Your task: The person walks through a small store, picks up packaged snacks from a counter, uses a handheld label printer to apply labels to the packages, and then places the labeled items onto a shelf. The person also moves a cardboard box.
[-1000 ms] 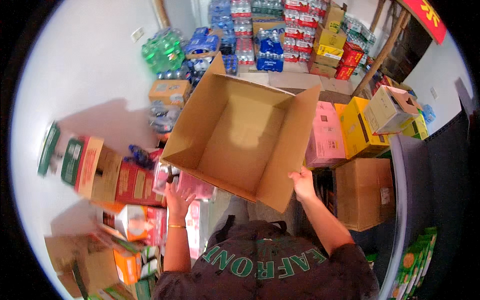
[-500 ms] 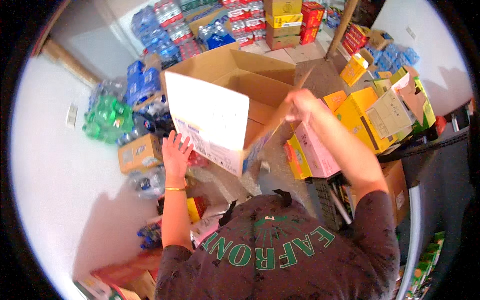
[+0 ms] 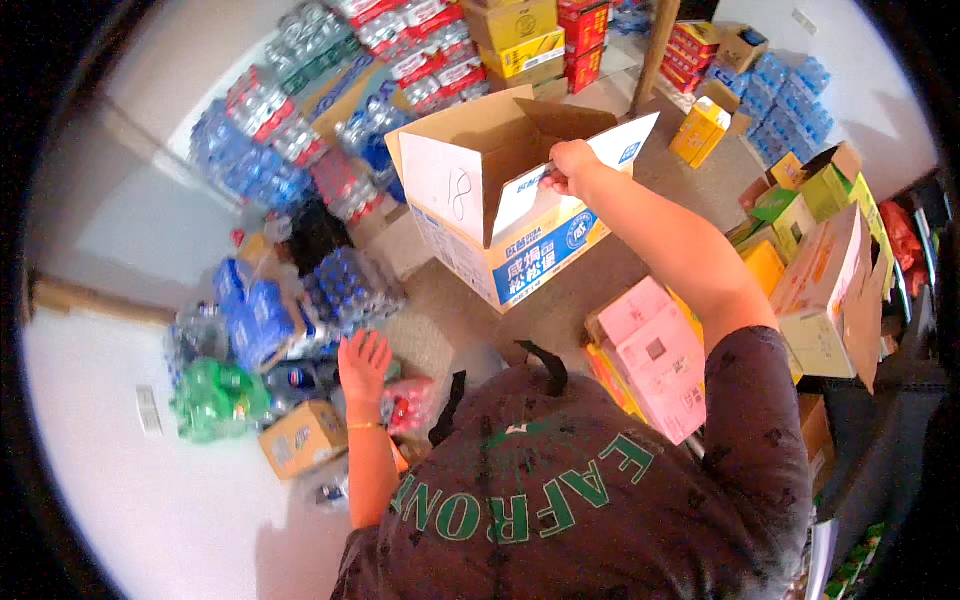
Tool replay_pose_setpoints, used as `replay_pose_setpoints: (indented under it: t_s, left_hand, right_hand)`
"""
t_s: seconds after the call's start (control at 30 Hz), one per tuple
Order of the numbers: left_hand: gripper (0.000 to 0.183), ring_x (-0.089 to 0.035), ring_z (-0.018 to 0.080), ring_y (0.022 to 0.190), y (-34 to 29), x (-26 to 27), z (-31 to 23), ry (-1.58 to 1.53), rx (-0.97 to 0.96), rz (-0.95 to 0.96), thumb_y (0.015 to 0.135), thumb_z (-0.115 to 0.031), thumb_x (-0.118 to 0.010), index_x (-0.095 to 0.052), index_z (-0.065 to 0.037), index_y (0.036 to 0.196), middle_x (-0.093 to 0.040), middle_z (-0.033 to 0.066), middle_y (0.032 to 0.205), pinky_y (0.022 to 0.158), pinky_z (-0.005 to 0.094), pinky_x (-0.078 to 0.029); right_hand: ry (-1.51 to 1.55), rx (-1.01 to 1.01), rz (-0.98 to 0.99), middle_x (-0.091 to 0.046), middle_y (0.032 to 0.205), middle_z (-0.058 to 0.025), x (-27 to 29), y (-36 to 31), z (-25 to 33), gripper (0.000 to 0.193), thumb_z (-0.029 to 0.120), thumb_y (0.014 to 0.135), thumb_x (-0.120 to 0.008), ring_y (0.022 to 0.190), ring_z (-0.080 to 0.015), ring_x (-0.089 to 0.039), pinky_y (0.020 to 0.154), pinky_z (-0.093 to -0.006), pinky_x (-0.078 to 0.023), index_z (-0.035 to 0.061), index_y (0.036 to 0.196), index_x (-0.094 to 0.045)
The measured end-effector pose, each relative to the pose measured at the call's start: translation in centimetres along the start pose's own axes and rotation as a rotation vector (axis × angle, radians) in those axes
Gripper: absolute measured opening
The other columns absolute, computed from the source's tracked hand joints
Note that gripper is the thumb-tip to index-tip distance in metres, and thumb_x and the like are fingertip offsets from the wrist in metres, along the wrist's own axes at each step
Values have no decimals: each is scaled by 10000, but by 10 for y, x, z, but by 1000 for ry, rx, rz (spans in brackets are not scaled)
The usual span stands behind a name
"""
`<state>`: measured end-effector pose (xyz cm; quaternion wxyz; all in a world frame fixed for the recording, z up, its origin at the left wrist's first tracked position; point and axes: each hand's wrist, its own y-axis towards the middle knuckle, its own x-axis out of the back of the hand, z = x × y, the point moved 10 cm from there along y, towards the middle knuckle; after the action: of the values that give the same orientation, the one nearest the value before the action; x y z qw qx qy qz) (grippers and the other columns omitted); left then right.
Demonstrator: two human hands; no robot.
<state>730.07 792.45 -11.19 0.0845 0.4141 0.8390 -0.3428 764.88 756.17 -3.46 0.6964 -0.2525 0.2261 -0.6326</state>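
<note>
An upright cardboard box (image 3: 470,255), white and blue outside and bare brown inside, is in front of me with its top flaps apart. My right hand (image 3: 577,168) is closed around the upper edge of its near flap, the arm stretched forward. Well to the left of the box, my left hand (image 3: 365,366) is raised with fingers spread and nothing in it. A dark pack of bottles (image 3: 357,287) lies just beyond that hand, and a small brown carton (image 3: 305,440) sits beside its wrist.
Red-capped bottle packs (image 3: 410,40) and yellow and red cartons (image 3: 525,50) are stacked at the back. Along the left wall are blue packs and a green bottle pack (image 3: 220,400). To my right lie a pink box (image 3: 657,350) and several opened cartons; a wooden post (image 3: 655,55) stands behind.
The box has swung round, showing its blue printed side toward me, and sits farther from my left hand. My right hand has kept its hold on the flap. The view has turned right.
</note>
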Motion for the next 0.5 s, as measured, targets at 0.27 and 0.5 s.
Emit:
replay_pose_setpoints:
  t_s: [0.27,0.5]
  left_hand:
    - [553,-514,296,1072,196,-96,-10,166,215,63,879,-405,-510,-385,-29,1265,-506,186,1223,918,401,-424]
    - [489,-567,241,998,329,-268,5,570,389,391,875,-374,-537,-444,-59,1237,-578,171,1138,844,354,-462]
  right_hand:
    - [94,13,-265,-631,775,-203,82,82,123,226,151,883,-393,531,-269,-620,375,-371,-428,6,890,-567]
    - [232,-87,-410,-619,661,-204,178,122,156,218,132,850,-410,410,-247,-545,343,-347,-399,-21,914,-551]
